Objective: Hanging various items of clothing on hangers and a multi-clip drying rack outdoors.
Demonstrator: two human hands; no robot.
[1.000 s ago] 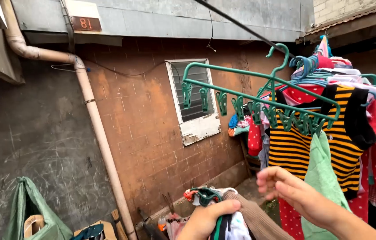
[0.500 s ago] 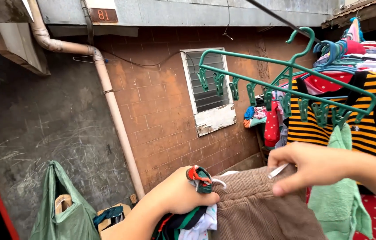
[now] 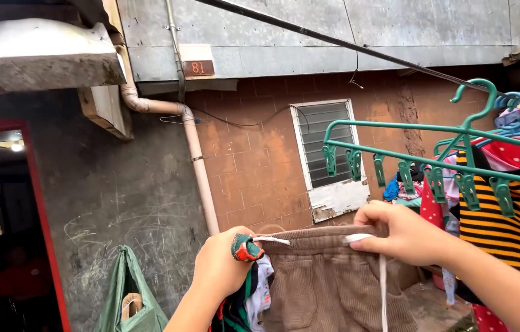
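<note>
There was one view only, taken from a camera worn on the person's head, so no second view shared any part of the scene. It faced outward and slightly upward toward a brick wall [image 3: 254, 166], not down at the ground. The louvred window [image 3: 329, 147] in that wall served as the landmark: it sat just right of the frame's centre, some way off. Below the window, close to the lens, the left hand [image 3: 223, 267] and right hand [image 3: 398, 233] rose from the bottom edge, stretching brown shorts [image 3: 327, 286] between them. Right of the window hung a green clip hanger [image 3: 438, 163], nearer than the wall. Left of it ran a drainpipe [image 3: 198, 166].
</note>
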